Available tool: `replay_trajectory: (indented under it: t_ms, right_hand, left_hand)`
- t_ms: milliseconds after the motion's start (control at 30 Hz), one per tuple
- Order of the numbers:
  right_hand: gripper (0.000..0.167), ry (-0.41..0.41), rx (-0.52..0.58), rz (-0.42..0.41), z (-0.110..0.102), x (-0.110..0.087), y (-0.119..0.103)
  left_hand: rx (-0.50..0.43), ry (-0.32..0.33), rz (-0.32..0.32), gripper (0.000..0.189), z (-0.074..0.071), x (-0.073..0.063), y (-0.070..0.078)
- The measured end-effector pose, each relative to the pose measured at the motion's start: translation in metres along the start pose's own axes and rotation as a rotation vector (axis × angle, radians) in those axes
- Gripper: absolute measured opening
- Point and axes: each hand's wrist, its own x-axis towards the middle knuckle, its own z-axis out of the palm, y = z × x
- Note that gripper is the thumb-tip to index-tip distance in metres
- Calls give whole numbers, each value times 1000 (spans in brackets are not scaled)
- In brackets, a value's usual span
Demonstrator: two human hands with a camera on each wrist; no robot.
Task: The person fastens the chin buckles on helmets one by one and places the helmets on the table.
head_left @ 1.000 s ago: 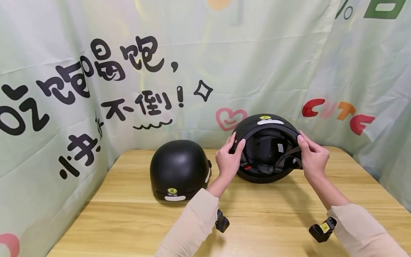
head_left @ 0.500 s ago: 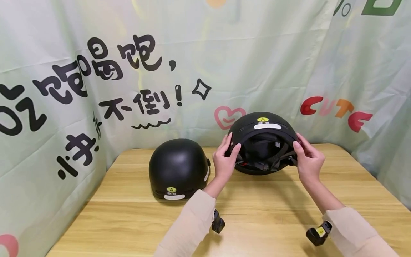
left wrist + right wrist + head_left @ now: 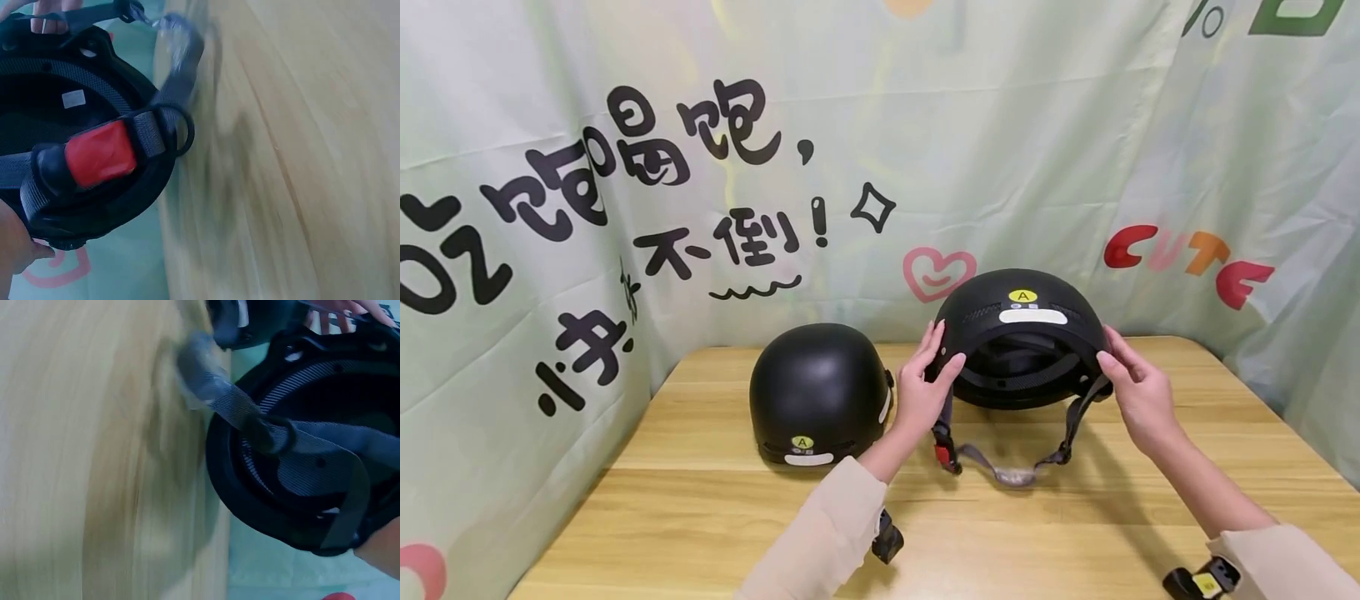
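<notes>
A black helmet (image 3: pixel 1037 333) is held up over the table by both hands, its open underside tipped downward and its front, with a yellow "A" sticker (image 3: pixel 1022 296) and a white strip, facing the wearer. My left hand (image 3: pixel 921 379) grips the left edge, thumb in front and fingers along the outer shell. On the opposite edge, my right hand (image 3: pixel 1142 387) grips in the same way. The grey chin strap (image 3: pixel 1015 477) dangles below in a loop. Its red buckle (image 3: pixel 100 154) shows large in the left wrist view, against the dark inside of the helmet.
A second black helmet (image 3: pixel 820 392) with a like sticker stands on the wooden table (image 3: pixel 700 517), left of the held one. A printed cloth backdrop (image 3: pixel 1037 167) hangs behind and along the sides.
The helmet has turned in both hands: its opening, which faced the wearer, now points more downward. The chin strap, earlier inside the shell, has dropped out below the rim.
</notes>
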Motion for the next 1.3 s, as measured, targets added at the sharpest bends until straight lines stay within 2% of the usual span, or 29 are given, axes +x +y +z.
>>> replay_trajectory:
  t_ms: [133,267,300,367,467,567,700,800,933,967,1067,1167,1300]
  right_hand:
    - [55,-153,-93,6,-10,-1,2]
    - [58,-241,-23,32,-15,-2,3]
    - [58,-249,-36,34,-16,-2,3]
    - [59,-252,9,41,-15,-3,4]
    - [59,-213,29,23,-11,-4,6]
    - [58,-177,114,-7,-7,-6,9]
    - [58,-181,147,-47,-7,-7,13]
    - [59,-198,60,-61,-9,-9,14]
    - [59,-220,-125,-54,-14,-11,18]
    - [60,-226,-154,-54,-14,-12,18]
    - [62,-258,-149,-61,-15,-14,21]
    - [65,-311,-108,-80,-16,-14,23]
    - [72,-401,-97,-70,-19,-13,24]
  left_hand:
    - [-6,-55,-62,62,-3,-4,3]
    - [8,-89,-129,66,-6,-6,4]
    - [13,-96,-146,65,-7,-7,4]
    - [15,-111,-174,64,-9,-7,2]
    - [22,-123,-199,63,-12,-8,-1]
    - [37,-144,-197,63,-16,-11,-3]
    - [49,-183,-186,64,-19,-13,-4]
    - [44,-208,-184,66,-20,-14,-2]
    - [39,-250,-206,67,-26,-18,18]
    - [40,-257,-207,68,-26,-19,18]
    - [49,-269,-208,70,-27,-22,11]
    - [48,-268,-189,72,-25,-25,-10]
    - [59,-268,-163,73,-26,-29,-13]
